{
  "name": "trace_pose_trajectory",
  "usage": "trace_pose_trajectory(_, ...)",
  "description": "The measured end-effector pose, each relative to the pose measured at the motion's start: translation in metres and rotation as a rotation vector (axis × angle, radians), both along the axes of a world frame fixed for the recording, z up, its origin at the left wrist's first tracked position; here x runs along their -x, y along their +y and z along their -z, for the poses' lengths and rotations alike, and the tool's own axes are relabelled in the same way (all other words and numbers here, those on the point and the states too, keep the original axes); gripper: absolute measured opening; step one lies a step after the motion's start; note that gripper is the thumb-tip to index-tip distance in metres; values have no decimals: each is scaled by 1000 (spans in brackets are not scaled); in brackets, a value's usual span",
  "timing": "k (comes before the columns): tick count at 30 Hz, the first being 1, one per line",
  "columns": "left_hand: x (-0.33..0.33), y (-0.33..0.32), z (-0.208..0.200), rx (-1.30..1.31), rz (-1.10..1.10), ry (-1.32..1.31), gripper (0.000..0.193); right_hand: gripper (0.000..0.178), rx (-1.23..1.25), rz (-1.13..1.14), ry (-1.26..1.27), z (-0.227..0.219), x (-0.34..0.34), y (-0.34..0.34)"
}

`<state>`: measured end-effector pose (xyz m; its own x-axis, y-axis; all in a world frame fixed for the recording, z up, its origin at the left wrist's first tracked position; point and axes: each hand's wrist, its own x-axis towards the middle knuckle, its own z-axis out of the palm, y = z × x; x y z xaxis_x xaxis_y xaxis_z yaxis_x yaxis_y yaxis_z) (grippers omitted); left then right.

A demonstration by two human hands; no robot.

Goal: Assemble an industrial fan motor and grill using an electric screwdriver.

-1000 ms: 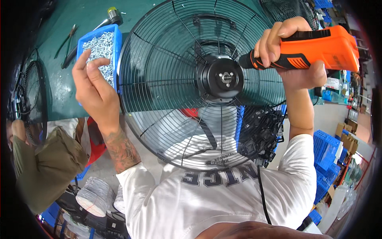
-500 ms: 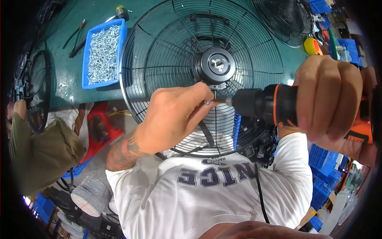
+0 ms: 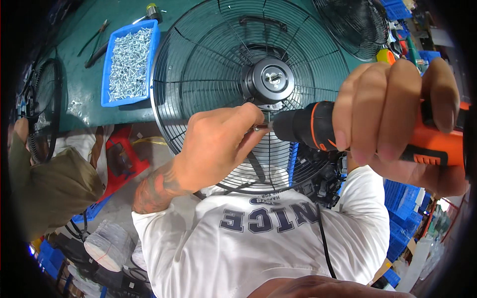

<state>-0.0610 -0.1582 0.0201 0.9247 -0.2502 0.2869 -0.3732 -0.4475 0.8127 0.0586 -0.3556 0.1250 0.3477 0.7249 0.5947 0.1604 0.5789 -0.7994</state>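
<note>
We see one fan guard (image 3: 208, 64) and one drill (image 3: 348, 131): our right hand (image 3: 397, 119) grips it, our left hand (image 3: 218, 144) pinches its bit just below the guard's hub.

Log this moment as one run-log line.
left hand: fingers pinch screw at driver tip | right hand: grips orange-black power screwdriver | tip below motor hub on fan guard | blue screw bin on table

White short-sleeved T-shirt (image 3: 278, 248), dark blue chest lettering; tattooed left forearm (image 3: 154, 188).
</note>
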Motion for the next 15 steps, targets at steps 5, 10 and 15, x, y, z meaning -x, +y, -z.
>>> trace_pose_trajectory(5, -15, 30, -20, 187, -228, 57, 45, 79, 48, 51, -117, -1, -22, 0)
trace_pose_trajectory(10, -41, 89, 17, 1275, -293, 240, 46, 72, -88, 91, 205, 33, -83, 22)
trace_pose_trajectory(15, -55, 81, 22, 1173, -509, 332, 45, 68, -21, 505, 308, 47, -60, 50)
